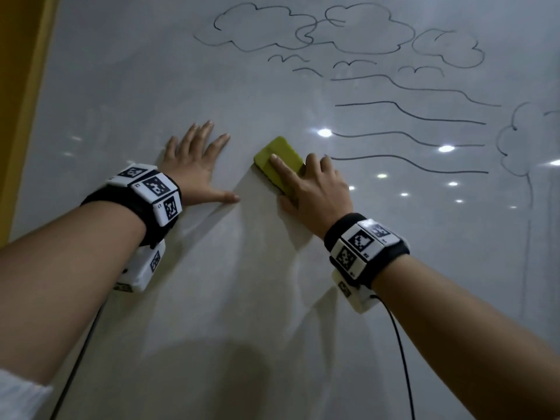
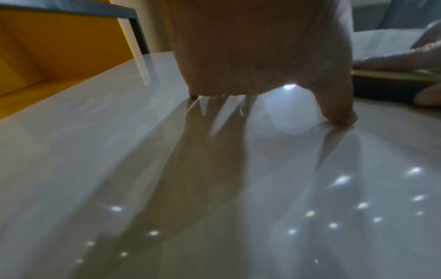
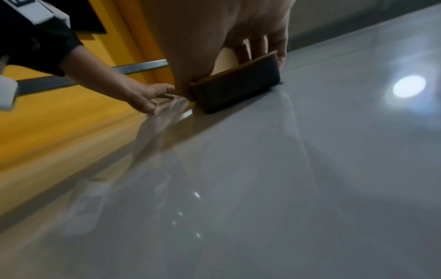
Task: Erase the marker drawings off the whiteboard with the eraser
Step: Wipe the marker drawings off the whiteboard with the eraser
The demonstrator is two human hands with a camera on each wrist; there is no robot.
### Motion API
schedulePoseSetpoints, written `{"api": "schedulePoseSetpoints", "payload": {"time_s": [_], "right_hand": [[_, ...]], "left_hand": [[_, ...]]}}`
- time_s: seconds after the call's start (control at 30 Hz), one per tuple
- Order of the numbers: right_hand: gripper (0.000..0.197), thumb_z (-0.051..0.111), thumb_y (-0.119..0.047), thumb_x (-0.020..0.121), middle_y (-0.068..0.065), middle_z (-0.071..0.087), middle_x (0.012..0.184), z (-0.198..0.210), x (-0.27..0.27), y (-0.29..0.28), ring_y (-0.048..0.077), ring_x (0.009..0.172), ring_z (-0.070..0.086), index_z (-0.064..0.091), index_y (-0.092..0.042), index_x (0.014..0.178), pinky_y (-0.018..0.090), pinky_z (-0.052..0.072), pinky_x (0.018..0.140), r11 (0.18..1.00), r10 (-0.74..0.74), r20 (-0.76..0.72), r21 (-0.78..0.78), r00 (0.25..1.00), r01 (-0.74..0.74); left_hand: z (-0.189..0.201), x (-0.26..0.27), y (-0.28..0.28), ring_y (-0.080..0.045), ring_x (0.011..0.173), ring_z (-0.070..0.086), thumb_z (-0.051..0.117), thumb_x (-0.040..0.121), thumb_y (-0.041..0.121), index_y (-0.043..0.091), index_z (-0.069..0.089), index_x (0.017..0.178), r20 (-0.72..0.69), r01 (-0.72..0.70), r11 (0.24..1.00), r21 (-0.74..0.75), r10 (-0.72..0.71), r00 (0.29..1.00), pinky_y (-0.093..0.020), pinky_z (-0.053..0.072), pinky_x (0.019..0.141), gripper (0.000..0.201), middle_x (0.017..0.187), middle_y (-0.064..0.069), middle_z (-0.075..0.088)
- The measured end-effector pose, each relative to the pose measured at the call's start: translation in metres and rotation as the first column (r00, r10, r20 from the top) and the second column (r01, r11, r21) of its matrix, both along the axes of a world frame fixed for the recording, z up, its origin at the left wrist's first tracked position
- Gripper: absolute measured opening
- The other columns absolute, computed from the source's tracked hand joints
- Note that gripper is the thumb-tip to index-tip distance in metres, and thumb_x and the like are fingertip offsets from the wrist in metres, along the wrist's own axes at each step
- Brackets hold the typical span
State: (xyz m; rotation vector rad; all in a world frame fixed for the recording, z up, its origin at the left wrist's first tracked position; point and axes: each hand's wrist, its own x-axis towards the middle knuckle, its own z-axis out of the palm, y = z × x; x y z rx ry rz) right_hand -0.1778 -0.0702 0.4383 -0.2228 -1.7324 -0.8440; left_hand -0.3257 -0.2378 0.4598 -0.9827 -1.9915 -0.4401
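Observation:
The whiteboard fills the head view. It carries black marker clouds, small birds, wavy lines and a tree at the upper right. My right hand grips a yellow-green eraser and holds it against the board, just left of the lowest wavy line's start. In the right wrist view the eraser's dark felt lies flat on the board under my fingers. My left hand rests flat on bare board beside it, fingers spread, its thumb touching the surface.
A yellow wall borders the board on the left, behind its dark frame. Ceiling lights reflect as bright spots on the glossy board. Black cables hang from both wrist bands.

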Motion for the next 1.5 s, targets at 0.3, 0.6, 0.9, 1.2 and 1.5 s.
{"api": "schedulePoseSetpoints", "payload": {"time_s": [0.3,0.6,0.9,1.2,1.5], "right_hand": [[0.063,0.068,-0.032,0.080,0.026,0.052,0.109,0.035,0.030,0.020,0.043,0.090,0.053,0.045,-0.027,0.139,0.046,0.050,0.063,0.998,-0.030,0.117,-0.060,0.993,0.037],[0.066,0.057,-0.039,0.086,0.021,0.046,0.123,0.016,0.026,0.031,0.037,0.108,0.045,0.030,-0.031,0.146,0.043,0.045,0.071,0.963,0.085,-0.026,-0.253,0.996,-0.089],[0.069,0.048,-0.045,0.090,0.014,0.033,0.135,0.035,0.039,0.036,0.033,0.120,0.035,0.013,-0.038,0.149,0.042,0.043,0.082,0.922,-0.030,-0.073,-0.386,0.997,-0.001],[0.075,0.050,-0.049,0.088,0.013,0.031,0.136,0.018,0.040,0.033,0.031,0.120,0.035,0.007,-0.038,0.149,0.041,0.044,0.079,0.917,-0.077,0.005,-0.393,0.997,0.073],[0.075,0.047,-0.047,0.088,0.014,0.031,0.136,0.013,0.025,0.024,0.032,0.121,0.034,0.006,-0.035,0.150,0.041,0.045,0.080,0.873,-0.032,-0.102,-0.488,0.994,-0.023]], "left_hand": [[0.008,0.013,0.008,-0.020,0.144,-0.012,0.057,0.073,0.068,0.025,0.008,0.149,0.077,0.010,0.994,0.106,-0.019,0.997,-0.048,-0.003,0.116,0.100,0.156,-0.003,-0.008],[0.007,0.033,0.054,-0.023,0.143,-0.022,0.052,0.073,0.072,0.030,-0.008,0.149,-0.082,0.061,0.993,0.106,-0.052,0.995,-0.056,-0.013,0.112,0.106,0.156,-0.002,-0.020],[0.003,0.035,0.078,-0.029,0.140,-0.028,0.043,0.072,0.078,0.032,-0.017,0.147,-0.116,0.078,0.996,0.049,-0.072,0.991,-0.059,-0.017,0.107,0.107,0.154,-0.004,-0.029],[0.004,0.034,0.077,-0.030,0.140,-0.028,0.040,0.072,0.080,0.031,-0.018,0.147,-0.124,0.083,0.996,0.037,-0.078,0.989,-0.059,-0.019,0.106,0.106,0.153,-0.005,-0.030],[0.003,0.037,0.074,-0.030,0.139,-0.030,0.039,0.074,0.079,0.031,-0.021,0.146,-0.102,0.076,0.997,0.014,-0.075,0.992,-0.058,-0.019,0.106,0.106,0.152,-0.005,-0.033]]}}
